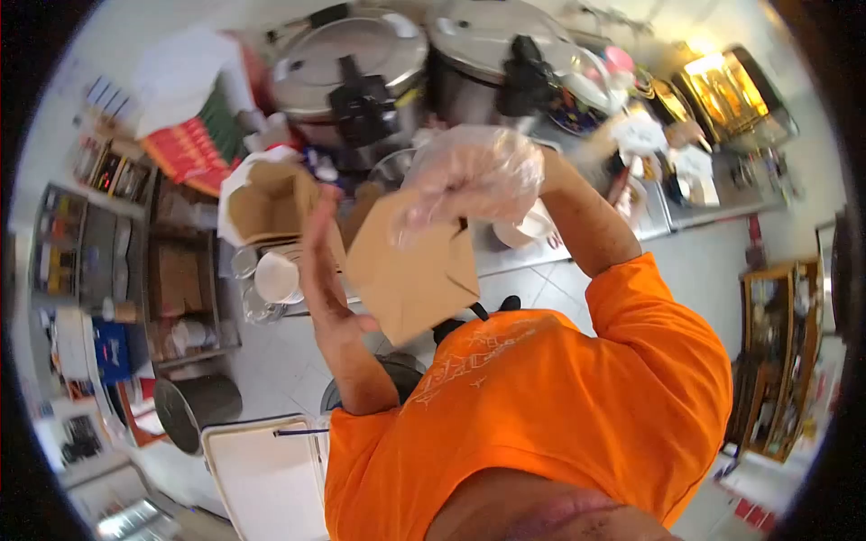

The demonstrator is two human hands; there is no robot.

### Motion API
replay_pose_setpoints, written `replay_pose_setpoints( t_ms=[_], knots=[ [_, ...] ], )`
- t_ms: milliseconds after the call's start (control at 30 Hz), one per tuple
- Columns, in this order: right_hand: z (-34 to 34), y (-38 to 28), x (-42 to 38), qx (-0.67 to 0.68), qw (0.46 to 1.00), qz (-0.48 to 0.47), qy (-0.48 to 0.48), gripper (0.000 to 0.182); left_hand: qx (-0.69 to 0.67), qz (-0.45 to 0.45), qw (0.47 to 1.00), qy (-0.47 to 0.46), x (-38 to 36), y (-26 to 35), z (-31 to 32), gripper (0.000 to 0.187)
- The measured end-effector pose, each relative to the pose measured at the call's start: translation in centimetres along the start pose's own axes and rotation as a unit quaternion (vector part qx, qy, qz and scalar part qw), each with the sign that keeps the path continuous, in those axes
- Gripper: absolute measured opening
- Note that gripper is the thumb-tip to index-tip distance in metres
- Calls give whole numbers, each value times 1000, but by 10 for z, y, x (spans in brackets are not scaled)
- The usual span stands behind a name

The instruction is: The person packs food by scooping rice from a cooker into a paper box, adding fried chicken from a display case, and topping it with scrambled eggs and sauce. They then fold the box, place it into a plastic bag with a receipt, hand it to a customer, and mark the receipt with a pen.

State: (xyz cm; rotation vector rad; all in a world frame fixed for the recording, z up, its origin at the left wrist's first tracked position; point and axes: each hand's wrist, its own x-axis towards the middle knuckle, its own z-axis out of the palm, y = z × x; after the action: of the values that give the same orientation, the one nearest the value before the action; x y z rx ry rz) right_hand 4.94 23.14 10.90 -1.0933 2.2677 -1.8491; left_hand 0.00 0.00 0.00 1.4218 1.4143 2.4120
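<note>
A brown cardboard takeout box (410,270) is tilted in front of my orange shirt. My right hand (478,176), in a clear plastic glove, grips its upper edge. To the left, my bare left hand (327,270) is upright with fingers stretched out. Its thumb lies close to the box's lower left edge. Behind my left fingers, on the counter, a white bag surrounds a stack of brown boxes (271,200). A white cup (277,277) stands below that stack.
Two large lidded pots (347,59) stand at the back of the metal counter (514,260). On the right, another person's hand (681,135) is near a lit glass warmer (724,90). A dark bin (198,413) and a white cooler lid (266,478) are at lower left.
</note>
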Motion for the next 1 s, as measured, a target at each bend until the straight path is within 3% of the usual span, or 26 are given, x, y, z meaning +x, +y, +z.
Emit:
replay_pose_setpoints(
  t_ms=[33,67,133,167,200,267,300,333,367,400,433,500,533,567,600,633,667,700,733,767,800,833,900,933,967,1000],
  knots=[
    [6,-11,-3,-40,991,119,-41,28,-92,-88,989,-69,0,4,-3,83],
    [14,-16,-8,-73,966,235,-83,34,-101,-99,986,-83,-4,-6,-13,83],
    [-12,-41,-107,18,968,249,-13,33,-207,-112,940,-248,-9,-54,57,54],
    [-14,-48,-135,111,958,261,37,32,-211,-119,934,-261,-10,-61,76,54],
    [-18,-54,-165,-14,966,248,68,26,-162,-125,960,-192,-6,-63,106,46],
    [-24,-67,-233,-56,950,292,94,23,-94,-150,982,-68,-2,-82,167,28],
    [-26,-76,-267,-99,929,341,104,20,-100,-150,981,-70,1,-97,200,28],
    [-22,-72,-306,-96,927,346,106,20,-2,-88,993,-73,1,-110,231,23],
    [-13,-59,-347,-375,869,231,223,19,97,-24,992,-75,-2,-119,262,18],
    [-7,-51,-381,-617,716,91,313,18,94,-29,992,-76,-9,-123,297,18],
    [-6,-51,-407,-617,715,96,315,18,77,-74,990,-96,-13,-127,333,17],
    [-6,-56,-453,-617,657,129,414,22,51,-114,984,-128,-13,-142,388,18],
    [-2,-59,-468,-215,744,181,606,29,-57,-150,967,-196,-15,-152,409,22],
    [-5,-68,-486,-217,737,186,612,29,-163,-187,934,-257,-17,-157,428,27],
    [-8,-76,-503,-306,728,214,574,30,-242,-357,876,-216,-18,-158,446,25],
    [-10,-84,-517,-389,716,242,527,31,-244,-364,873,-215,-18,-163,451,25],
    [-18,-90,-525,-199,760,271,556,32,-211,-409,839,-289,-14,-171,449,24],
    [-23,-98,-533,-194,761,276,554,32,-176,-452,797,-360,-14,-177,449,23],
    [-25,-106,-539,-172,822,275,468,33,-248,-493,751,-364,-21,-182,455,26],
    [-29,-115,-545,-150,873,270,377,35,-246,-497,749,-362,-23,-185,458,26],
    [-26,-135,-552,117,793,433,411,33,-269,-520,706,-398,-21,-182,463,29],
    [-27,-127,-566,120,793,432,412,33,-292,-539,661,-433,-17,-181,468,33],
    [-30,-102,-593,238,795,239,504,39,-249,-536,676,-439,-11,-192,479,33],
    [-57,-101,-602,136,890,216,378,43,-232,-490,703,-461,-10,-203,483,29],
    [-74,-103,-603,135,889,218,380,43,-214,-441,727,-481,-8,-214,487,24],
    [-91,-108,-596,186,868,316,336,33,-207,-423,731,-493,3,-216,498,21]
  ],
)
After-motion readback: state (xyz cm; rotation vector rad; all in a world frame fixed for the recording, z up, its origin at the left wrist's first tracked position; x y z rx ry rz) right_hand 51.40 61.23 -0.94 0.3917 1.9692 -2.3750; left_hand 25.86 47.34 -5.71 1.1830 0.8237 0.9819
